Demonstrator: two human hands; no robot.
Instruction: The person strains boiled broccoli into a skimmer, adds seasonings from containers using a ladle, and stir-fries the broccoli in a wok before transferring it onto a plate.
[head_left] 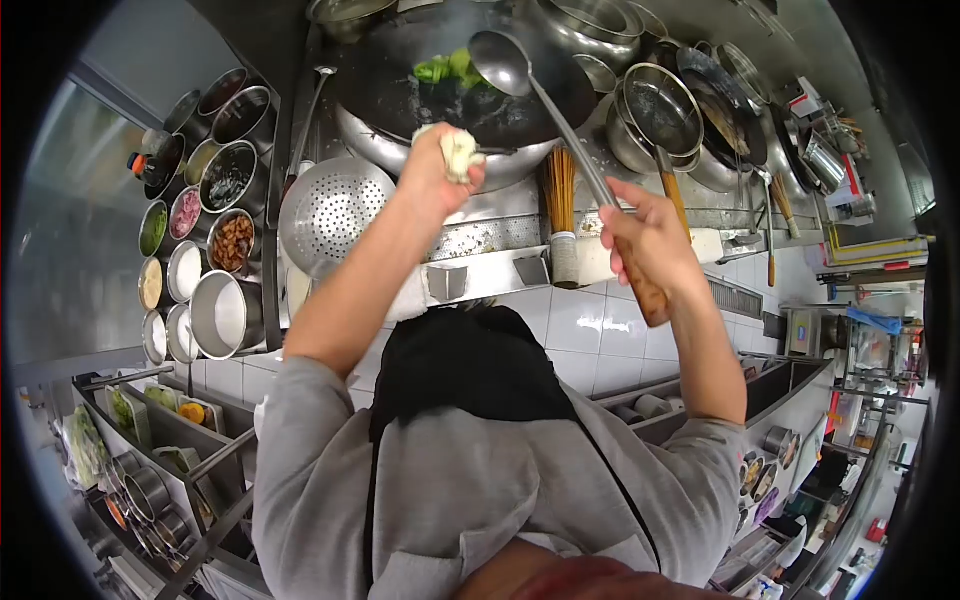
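Observation:
My right hand point(655, 235) is closed around the wooden end of a long-handled ladle point(570, 135). Its round metal bowl is over the wok point(400, 95), beside some green leafy vegetables point(448, 70) lying in the dark, wet pan. My left hand point(437, 175) is closed on a bunched, pale cloth point(459, 153) at the wok's near rim. Whether the cloth also grips a wok handle is hidden.
A perforated strainer point(338, 212) lies left of the wok, and a bamboo brush point(563, 215) stands at the stove's front edge. Metal pots of ingredients point(232, 242) line the left side. A sieve with a wooden handle point(660, 110) rests on a pot at right.

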